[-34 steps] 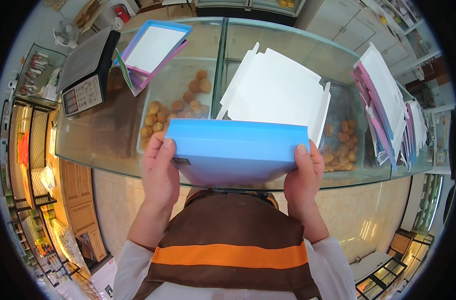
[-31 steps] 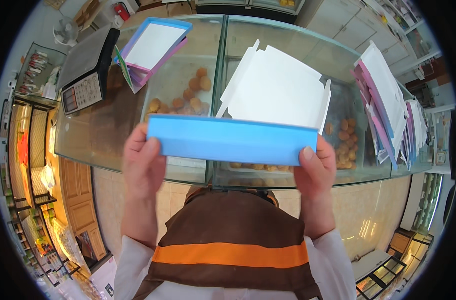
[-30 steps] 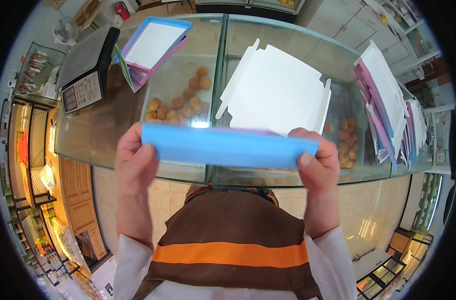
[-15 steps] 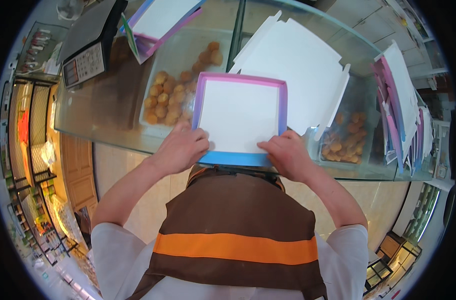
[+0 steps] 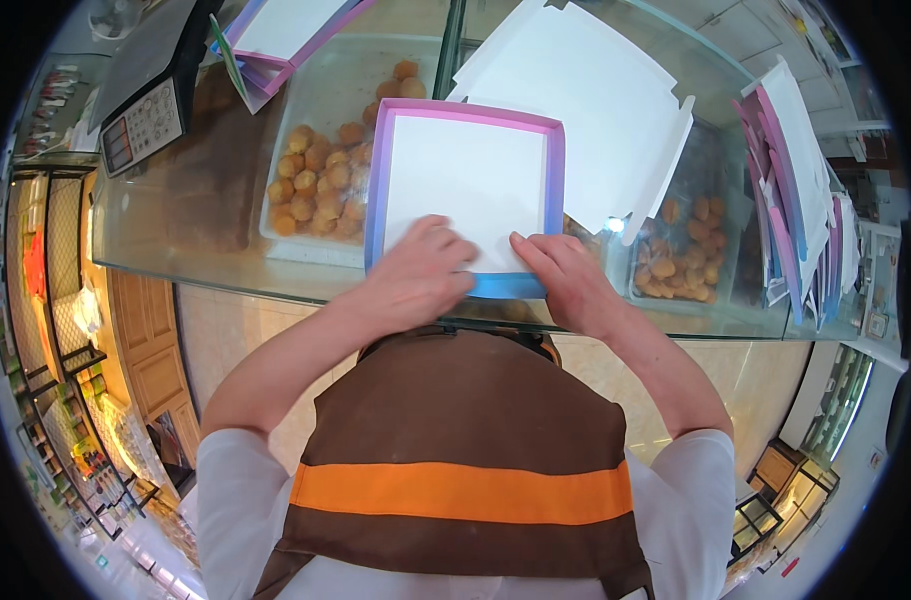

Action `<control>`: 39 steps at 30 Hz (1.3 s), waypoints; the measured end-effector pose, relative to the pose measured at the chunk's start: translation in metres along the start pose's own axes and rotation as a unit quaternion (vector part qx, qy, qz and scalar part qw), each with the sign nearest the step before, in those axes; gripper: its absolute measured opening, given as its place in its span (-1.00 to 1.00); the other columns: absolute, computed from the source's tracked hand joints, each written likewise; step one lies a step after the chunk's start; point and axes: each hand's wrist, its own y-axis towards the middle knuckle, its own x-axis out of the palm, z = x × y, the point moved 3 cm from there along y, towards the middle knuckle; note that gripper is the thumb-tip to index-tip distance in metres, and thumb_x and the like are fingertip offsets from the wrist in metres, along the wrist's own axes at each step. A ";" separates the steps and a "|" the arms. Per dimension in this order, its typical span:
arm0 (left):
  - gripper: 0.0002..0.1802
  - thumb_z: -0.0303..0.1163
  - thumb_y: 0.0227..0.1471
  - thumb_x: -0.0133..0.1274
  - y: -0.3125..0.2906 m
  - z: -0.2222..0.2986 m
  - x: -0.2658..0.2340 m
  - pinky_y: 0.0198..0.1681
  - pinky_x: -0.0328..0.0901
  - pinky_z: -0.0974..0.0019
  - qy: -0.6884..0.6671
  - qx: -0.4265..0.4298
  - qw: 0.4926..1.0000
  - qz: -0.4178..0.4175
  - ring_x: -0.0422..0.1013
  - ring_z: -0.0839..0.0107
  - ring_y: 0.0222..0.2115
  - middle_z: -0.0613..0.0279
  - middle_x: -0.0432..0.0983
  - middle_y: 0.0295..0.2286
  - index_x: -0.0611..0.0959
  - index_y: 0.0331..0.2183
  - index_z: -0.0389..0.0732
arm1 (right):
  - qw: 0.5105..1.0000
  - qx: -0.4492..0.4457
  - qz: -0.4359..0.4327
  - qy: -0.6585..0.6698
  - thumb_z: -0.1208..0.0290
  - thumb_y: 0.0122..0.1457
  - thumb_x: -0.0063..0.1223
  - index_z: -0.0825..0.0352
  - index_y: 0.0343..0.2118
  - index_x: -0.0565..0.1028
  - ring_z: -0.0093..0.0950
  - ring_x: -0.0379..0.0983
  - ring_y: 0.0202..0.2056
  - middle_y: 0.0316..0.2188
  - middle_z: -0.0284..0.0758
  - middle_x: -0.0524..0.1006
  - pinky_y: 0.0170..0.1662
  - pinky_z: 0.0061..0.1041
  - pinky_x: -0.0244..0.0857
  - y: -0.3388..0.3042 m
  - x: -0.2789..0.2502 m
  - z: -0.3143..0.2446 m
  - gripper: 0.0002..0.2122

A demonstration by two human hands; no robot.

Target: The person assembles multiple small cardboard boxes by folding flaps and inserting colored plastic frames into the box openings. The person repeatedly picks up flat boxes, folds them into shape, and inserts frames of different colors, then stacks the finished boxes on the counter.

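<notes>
on the glass counter [image 5: 216,215], our shallow box [image 5: 466,170] lies near the front edge and could slip off if pulled. our right hand [image 5: 571,285] pinches its near right corner; our left hand [image 5: 421,278] is blurred, its grip we cannot tell, and uneven pressing may crease the blue wall [image 5: 511,286].

Bright light, glare on glass counter [image 5: 186,225], warm-lit shelves [image 5: 64,362], fisheye-curved edges, black corners
</notes>
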 end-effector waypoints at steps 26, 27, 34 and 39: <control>-0.91 -0.41 -0.05 0.14 0.018 0.014 0.017 -0.12 0.34 0.16 -0.014 0.013 0.992 0.128 0.43 0.21 -0.24 0.21 0.45 -0.35 0.61 -0.40 -0.16 | 0.987 0.006 0.132 -0.095 0.52 -0.11 0.35 0.29 -0.35 0.55 -0.09 0.39 0.15 0.01 -0.18 0.50 0.21 0.02 0.29 -0.027 0.001 -0.013 -0.77; -0.89 -0.41 -0.04 0.14 0.005 0.012 0.010 -0.17 0.33 0.19 -0.002 -0.013 0.993 0.117 0.43 0.23 -0.25 0.23 0.44 -0.37 0.61 -0.37 -0.15 | 0.984 0.006 0.153 -0.093 0.55 -0.11 0.34 0.29 -0.32 0.58 -0.09 0.39 0.14 0.01 -0.17 0.50 0.20 0.00 0.30 -0.027 -0.002 -0.019 -0.76; -0.74 -0.55 -0.11 0.14 0.037 -0.048 -0.113 -0.30 0.37 0.11 0.171 -0.001 0.944 0.281 0.48 0.13 -0.35 0.19 0.51 -0.41 0.65 -0.27 -0.16 | 0.933 0.085 0.345 -0.055 0.55 0.00 0.36 0.37 0.12 0.52 -0.04 0.45 0.07 0.12 -0.04 0.48 0.12 -0.14 0.37 0.010 -0.031 -0.036 -0.46; -0.82 -0.51 -0.02 0.10 0.086 -0.162 -0.162 -0.15 0.44 0.09 0.281 -0.122 0.900 0.309 0.50 0.10 -0.23 0.14 0.56 -0.35 0.74 -0.33 -0.16 | 0.950 0.145 0.262 -0.094 0.48 0.06 0.35 0.40 0.14 0.50 -0.05 0.39 0.18 0.17 -0.05 0.45 0.20 -0.12 0.32 0.026 -0.015 -0.007 -0.47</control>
